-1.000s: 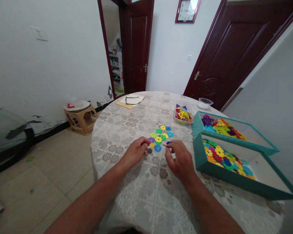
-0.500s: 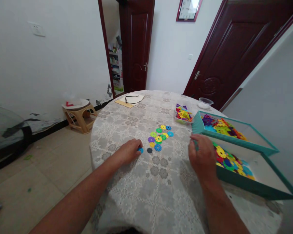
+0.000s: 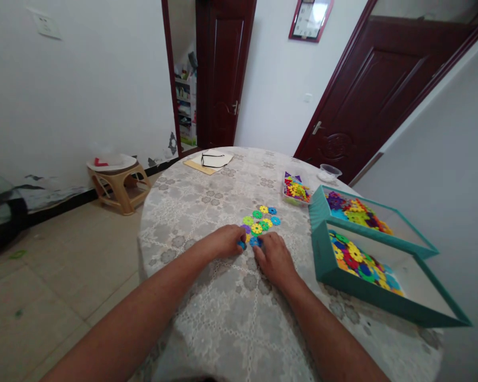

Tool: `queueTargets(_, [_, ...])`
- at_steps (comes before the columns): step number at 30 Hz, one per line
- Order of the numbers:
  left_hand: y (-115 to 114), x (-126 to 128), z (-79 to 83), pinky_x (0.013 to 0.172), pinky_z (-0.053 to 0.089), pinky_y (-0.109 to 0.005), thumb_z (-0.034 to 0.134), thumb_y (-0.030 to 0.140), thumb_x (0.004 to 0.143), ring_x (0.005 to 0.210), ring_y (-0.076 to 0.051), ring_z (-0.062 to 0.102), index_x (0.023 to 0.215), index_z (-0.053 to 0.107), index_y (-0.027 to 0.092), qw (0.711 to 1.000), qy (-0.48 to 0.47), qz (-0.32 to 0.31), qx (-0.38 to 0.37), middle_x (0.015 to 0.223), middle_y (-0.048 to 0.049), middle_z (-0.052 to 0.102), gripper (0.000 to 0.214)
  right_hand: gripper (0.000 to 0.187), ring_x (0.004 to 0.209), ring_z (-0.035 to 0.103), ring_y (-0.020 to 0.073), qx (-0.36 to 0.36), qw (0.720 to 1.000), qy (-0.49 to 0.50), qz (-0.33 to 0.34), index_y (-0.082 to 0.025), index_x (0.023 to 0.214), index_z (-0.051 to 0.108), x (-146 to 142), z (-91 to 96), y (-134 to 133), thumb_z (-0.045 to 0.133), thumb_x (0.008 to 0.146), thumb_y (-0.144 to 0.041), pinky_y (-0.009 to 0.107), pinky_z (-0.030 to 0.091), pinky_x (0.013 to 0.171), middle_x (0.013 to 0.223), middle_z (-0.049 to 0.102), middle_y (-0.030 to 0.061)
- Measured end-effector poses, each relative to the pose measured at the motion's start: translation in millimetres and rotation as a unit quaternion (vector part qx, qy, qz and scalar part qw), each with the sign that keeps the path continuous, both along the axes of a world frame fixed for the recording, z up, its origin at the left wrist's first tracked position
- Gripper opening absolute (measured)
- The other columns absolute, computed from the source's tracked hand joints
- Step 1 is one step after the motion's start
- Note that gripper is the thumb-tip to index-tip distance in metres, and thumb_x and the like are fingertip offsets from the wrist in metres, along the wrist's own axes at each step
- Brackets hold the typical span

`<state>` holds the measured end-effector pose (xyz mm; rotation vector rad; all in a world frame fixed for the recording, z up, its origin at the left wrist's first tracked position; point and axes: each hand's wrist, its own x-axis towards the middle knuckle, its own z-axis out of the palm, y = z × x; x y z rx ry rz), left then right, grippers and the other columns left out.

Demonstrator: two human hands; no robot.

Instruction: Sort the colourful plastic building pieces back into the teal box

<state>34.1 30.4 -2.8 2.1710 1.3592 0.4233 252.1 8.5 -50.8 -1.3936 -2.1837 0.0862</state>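
Observation:
My left hand is closed in a pinch on a blue notched plastic disc, low over the table. Close to its right, my right hand has thumb and bent fingers at the edge of another blue notched disc; whether that disc is lifted cannot be seen. Just beyond both hands lies a loose cluster of such discs, among them a yellow disc, a green disc and a purple disc. My left fingers partly cover an orange disc.
On the right stand two teal boxes, a near box of discs and a far box of colourful pieces. A clear tub of small pieces is behind. Glasses rest on papers at the back left. A bowl sits far right.
My right hand has come left from beside the near box to the disc cluster. My left hand has shifted slightly right with its blue disc, and the dark disc is now hidden.

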Motion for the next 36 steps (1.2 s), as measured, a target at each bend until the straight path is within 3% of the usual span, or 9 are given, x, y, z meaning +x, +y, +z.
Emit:
queueTargets(5, [4, 1, -1.9, 0.067, 0.037, -0.027, 0.068, 0.006, 0.066, 0.08, -0.021, 0.06, 0.083, 0.069, 0.023, 1.0, -0.016, -0.02, -0.001, 0.087, -0.0017, 0.07, 0.024, 0.012, 0.099, 0.065, 0.0241, -0.072, 0.997, 0.032, -0.005, -0.022, 0.101, 0.069, 2, 5.1, 11, 0.069, 0.089, -0.022, 0.035, 0.052, 0.089, 0.103, 0.068, 0.0072])
queueTargets(11, [0, -4, -10.6, 0.071, 0.038, -0.028, 0.066, 0.01, 0.072, 0.086, -0.021, 0.061, 0.1, 0.069, 0.024, 0.999, -0.049, 0.002, -0.001, 0.096, -0.0018, 0.071, 0.032, 0.026, 0.093, 0.068, 0.0221, -0.104, 0.993, 0.057, 0.01, -0.022, 0.111, 0.071, 1, 9.6, 17, 0.07, 0.085, -0.019, 0.033, 0.052, 0.083, 0.102, 0.071, 0.0057])
queueTargets(14, [-1, -8, -15.9, 0.068, 0.036, -0.027, 0.069, 0.015, 0.074, 0.079, -0.019, 0.058, 0.099, 0.068, 0.024, 0.997, -0.076, 0.013, -0.02, 0.087, 0.0013, 0.068, 0.026, 0.022, 0.085, 0.066, 0.0208, -0.124, 0.99, 0.07, 0.0, -0.022, 0.105, 0.071, 3, 10.3, 15, 0.069, 0.083, -0.019, 0.031, 0.05, 0.077, 0.094, 0.069, 0.0034])
queueTargets(17, [0, -11, -18.1, 0.065, 0.034, -0.026, 0.07, 0.017, 0.076, 0.072, -0.016, 0.053, 0.087, 0.065, 0.021, 0.992, -0.124, 0.031, -0.023, 0.075, 0.0039, 0.06, 0.013, 0.007, 0.084, 0.064, 0.0206, -0.108, 0.99, 0.092, 0.017, -0.022, 0.091, 0.068, 4, 11.5, 10, 0.063, 0.088, -0.021, 0.031, 0.049, 0.075, 0.088, 0.067, 0.0022])
queueTargets(23, [0, -5, -19.1, 0.064, 0.033, -0.025, 0.071, 0.02, 0.076, 0.07, -0.012, 0.048, 0.089, 0.061, 0.021, 0.976, -0.21, -0.014, -0.048, 0.073, 0.007, 0.052, 0.017, 0.014, 0.085, 0.065, 0.0212, -0.103, 0.977, 0.185, 0.029, -0.022, 0.099, 0.07, -5, 18.0, -1, 0.057, 0.093, -0.025, 0.032, 0.051, 0.078, 0.092, 0.07, 0.0032])
queueTargets(29, [0, 0, -27.8, 0.066, 0.038, -0.024, 0.071, 0.018, 0.078, 0.071, -0.013, 0.052, 0.121, 0.06, 0.023, 0.974, -0.221, -0.026, -0.03, 0.078, 0.0075, 0.057, 0.045, 0.021, 0.097, 0.068, 0.0207, -0.118, 0.964, 0.199, 0.128, -0.025, 0.105, 0.073, -16, 28.2, -11, 0.058, 0.092, -0.016, 0.033, 0.054, 0.088, 0.102, 0.073, 0.0026])
queueTargets(36, [-2, 2, -25.9, 0.079, 0.051, -0.027, 0.071, 0.02, 0.082, 0.087, -0.016, 0.062, 0.134, 0.062, 0.023, 0.961, -0.265, -0.073, -0.009, 0.099, -0.0008, 0.065, 0.053, 0.018, 0.097, 0.07, 0.0211, -0.049, 0.982, 0.162, 0.088, -0.023, 0.109, 0.071, -10, 43.5, -13, 0.058, 0.097, -0.018, 0.033, 0.054, 0.09, 0.104, 0.075, 0.0055])
